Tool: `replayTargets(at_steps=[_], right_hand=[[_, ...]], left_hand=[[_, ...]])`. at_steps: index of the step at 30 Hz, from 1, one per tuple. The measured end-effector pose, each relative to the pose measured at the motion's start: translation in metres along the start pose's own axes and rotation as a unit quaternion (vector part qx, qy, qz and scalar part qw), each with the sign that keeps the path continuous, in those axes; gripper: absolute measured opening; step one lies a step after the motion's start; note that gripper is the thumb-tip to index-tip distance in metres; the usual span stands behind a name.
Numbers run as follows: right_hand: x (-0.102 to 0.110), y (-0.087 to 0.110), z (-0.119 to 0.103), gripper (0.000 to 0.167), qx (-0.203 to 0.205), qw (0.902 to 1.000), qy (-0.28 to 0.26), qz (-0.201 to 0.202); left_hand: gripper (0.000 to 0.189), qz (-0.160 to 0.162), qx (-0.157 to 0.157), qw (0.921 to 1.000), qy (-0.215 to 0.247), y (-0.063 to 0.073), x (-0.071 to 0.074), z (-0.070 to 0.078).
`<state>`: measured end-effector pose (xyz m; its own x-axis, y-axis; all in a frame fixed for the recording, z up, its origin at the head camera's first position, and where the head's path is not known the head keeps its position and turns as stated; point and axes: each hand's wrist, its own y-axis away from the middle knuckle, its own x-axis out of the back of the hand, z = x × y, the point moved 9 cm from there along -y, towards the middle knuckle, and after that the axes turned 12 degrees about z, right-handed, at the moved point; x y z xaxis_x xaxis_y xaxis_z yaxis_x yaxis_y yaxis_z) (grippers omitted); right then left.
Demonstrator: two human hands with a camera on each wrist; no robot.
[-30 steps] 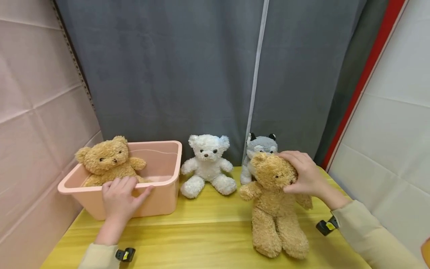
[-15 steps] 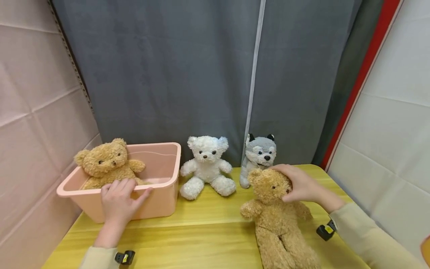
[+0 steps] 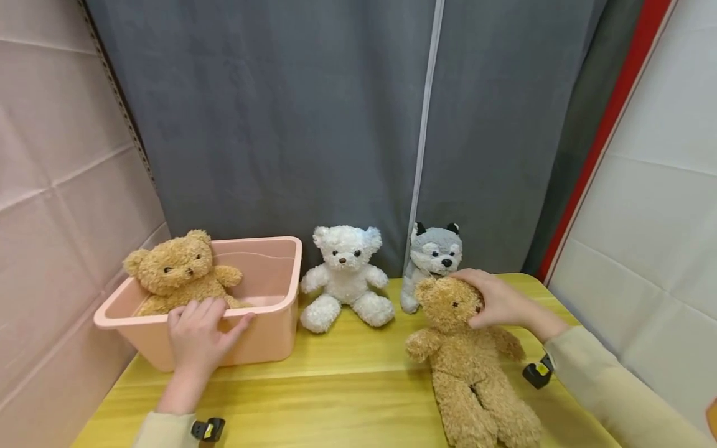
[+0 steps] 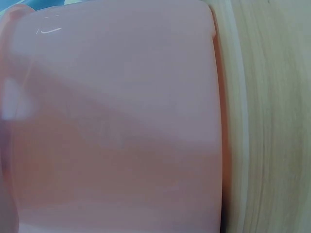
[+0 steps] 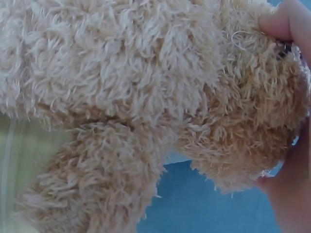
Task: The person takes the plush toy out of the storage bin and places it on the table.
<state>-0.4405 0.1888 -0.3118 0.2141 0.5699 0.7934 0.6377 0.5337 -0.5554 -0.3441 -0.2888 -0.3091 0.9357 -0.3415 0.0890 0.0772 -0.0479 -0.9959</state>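
Note:
In the head view my right hand (image 3: 498,303) grips a tan teddy bear (image 3: 465,361) by its head, thumb across its face. The bear faces me, legs toward the near table edge. The right wrist view shows its curly fur (image 5: 116,63) close up, with the hand around the head. My left hand (image 3: 200,339) holds the front rim of a pink plastic bin (image 3: 263,333), its fingers hooked over the edge. Inside the bin, at its left end, leans another tan teddy bear (image 3: 179,274). The bin's side (image 4: 116,116) fills most of the left wrist view.
A white teddy bear (image 3: 345,280) sits at the back of the yellow wood-grain table (image 3: 330,398). To its right is a grey and white plush husky (image 3: 434,255), partly behind the held bear. A grey curtain (image 3: 280,124) hangs behind; pale walls stand either side.
My right hand has drawn the held bear down toward me, uncovering the husky's face. Most recently it shifted slightly right. The left hand stays on the bin.

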Motion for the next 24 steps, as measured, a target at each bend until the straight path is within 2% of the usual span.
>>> replayTargets(at_steps=[7,11,18,24], right_hand=[[-0.003,-0.001,0.001,0.076,-0.021,0.9986,-0.048,0.004],[0.000,-0.001,0.003,0.072,-0.031,0.9968,-0.069,0.027],[0.007,-0.001,0.010,0.062,-0.018,0.9953,-0.062,0.073],[0.009,0.001,0.014,0.051,-0.038,0.9924,-0.079,0.086]], left_hand=[[0.065,-0.003,0.004,1.0000,0.002,0.000,0.000,0.000],[0.065,-0.004,0.002,1.0000,0.004,0.001,-0.001,0.000],[0.066,0.010,-0.002,0.9999,0.007,-0.001,0.000,0.000],[0.065,0.011,-0.002,0.9999,0.009,-0.002,0.001,0.001]])
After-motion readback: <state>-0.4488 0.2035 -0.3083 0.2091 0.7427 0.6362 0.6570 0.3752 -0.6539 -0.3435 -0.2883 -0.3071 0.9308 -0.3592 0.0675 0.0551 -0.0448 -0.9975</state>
